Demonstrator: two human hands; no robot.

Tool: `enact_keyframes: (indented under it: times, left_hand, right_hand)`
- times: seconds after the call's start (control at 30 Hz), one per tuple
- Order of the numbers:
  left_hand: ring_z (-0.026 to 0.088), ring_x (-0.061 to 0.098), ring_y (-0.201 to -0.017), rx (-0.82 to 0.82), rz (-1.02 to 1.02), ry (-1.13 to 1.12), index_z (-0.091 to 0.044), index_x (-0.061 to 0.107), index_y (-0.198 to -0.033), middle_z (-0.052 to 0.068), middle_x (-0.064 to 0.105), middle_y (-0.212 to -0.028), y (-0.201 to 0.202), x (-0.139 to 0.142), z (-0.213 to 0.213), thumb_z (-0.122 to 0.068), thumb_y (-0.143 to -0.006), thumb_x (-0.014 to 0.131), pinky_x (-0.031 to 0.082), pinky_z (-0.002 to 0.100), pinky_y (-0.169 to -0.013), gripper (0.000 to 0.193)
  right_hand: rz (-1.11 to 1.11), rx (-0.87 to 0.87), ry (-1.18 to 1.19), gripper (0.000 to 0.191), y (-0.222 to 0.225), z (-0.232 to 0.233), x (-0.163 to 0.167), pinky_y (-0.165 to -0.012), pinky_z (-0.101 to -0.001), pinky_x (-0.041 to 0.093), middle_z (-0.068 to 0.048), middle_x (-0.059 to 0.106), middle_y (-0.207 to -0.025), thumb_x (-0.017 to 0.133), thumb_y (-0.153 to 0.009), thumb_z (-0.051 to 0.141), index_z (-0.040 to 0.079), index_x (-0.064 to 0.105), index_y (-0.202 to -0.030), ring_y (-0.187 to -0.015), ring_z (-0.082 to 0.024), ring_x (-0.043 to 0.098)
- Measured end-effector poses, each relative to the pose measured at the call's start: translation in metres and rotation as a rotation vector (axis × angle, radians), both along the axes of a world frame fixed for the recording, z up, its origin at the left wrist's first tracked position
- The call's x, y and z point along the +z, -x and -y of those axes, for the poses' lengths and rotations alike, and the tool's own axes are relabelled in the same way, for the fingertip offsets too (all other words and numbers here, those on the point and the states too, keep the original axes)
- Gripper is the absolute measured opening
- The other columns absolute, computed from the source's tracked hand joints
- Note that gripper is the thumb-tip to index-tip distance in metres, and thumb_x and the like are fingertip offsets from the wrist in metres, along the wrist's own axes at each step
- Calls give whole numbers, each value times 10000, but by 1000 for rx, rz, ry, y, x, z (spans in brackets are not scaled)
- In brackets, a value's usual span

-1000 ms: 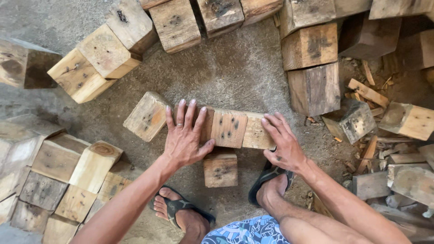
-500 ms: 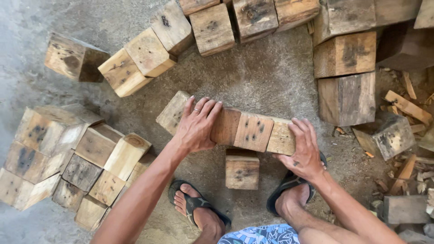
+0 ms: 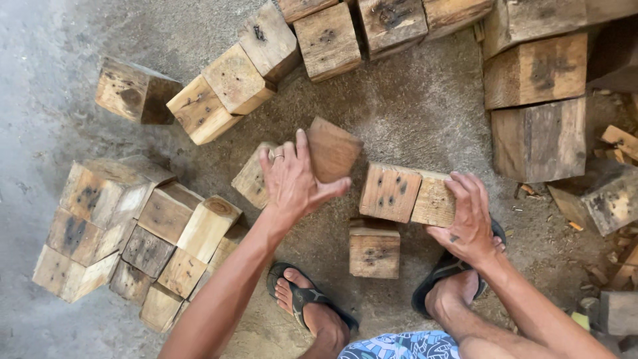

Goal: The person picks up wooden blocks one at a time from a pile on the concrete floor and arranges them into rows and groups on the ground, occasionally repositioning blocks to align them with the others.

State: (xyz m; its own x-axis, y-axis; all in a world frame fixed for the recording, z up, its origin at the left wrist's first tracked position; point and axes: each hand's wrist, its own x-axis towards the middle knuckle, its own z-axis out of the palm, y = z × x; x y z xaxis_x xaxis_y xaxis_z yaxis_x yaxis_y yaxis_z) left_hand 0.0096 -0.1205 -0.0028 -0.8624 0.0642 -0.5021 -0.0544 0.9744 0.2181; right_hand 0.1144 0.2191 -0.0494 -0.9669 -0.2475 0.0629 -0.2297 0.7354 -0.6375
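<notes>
Blocks of rough-sawn wood lie all around you on the concrete floor (image 3: 412, 113). At far left sits a stacked pile of blocks (image 3: 133, 233), packed close, end grain up, with a lone dark block (image 3: 136, 91) above it and an arc of larger blocks (image 3: 292, 46) curving across the top.

Your left hand (image 3: 292, 183) is closed around a reddish-brown block (image 3: 332, 149), fingers over its near face and thumb wrapped round the right side, holding it tilted and lifted off the floor. Just beside that hand, partly hidden under it, a pale block (image 3: 252, 179) rests on the floor.

Further right, a pair of blocks (image 3: 407, 194) lies side by side and touching, with a single block (image 3: 374, 251) just in front of them. Your right hand (image 3: 468, 216) lies flat with spread fingers on the right-hand one of the pair, pressing rather than gripping.

Judging by the grain and the nail holes, the lifted block is solid, stiff and fairly heavy, with splintery edges; take it across two opposite flat faces, not by the corners. Nothing fragile shows.

Tall dark blocks (image 3: 538, 133) stand at right, with offcuts (image 3: 618, 139) scattered beyond. No packages, labels or signs appear anywhere.
</notes>
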Motion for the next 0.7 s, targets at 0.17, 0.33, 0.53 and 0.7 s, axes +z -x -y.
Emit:
enact_keyframes:
  times: [0.17,0.33,0.53,0.7]
  left_hand:
    - [392,350,-1414,-306,-150,-14,-12,195,-1565,239,434,-1448,9,8,18,-627,-377,950,223,583,-1179,1537]
    - [407,347,-1455,-490,-160,-64,-15,243,-1551,235,389,-1548,17,-14,7,-438,-327,973,213,566,-1219,1486]
    - [408,373,-1413,-485,-56,-134,5,290,-1508,245,411,-1487,0,-22,10,-277,-469,914,219,537,-1236,1245]
    - [427,371,-1410,-587,-140,-201,46,324,-1487,256,430,-1467,-10,-23,-5,-239,-477,881,267,514,-1208,1189]
  right_hand:
    - [-16,1,-17,1018,0,-1,-2,-1190,-609,324,-213,427,-1474,865,-554,288,56,395,-1427,-1408,-498,377]
    - [-3,1,-21,988,-2,0,-4,-1195,-611,332,-201,420,-1468,849,-592,318,66,388,-1429,-1414,-474,372]
    - [3,-2,-35,945,-2,-2,-9,-1200,-615,333,-189,411,-1455,821,-623,349,75,384,-1415,-1423,-457,362]
    - [8,-8,-45,955,-1,-1,-8,-1193,-616,333,-197,434,-1456,827,-595,314,71,386,-1407,-1420,-471,365]
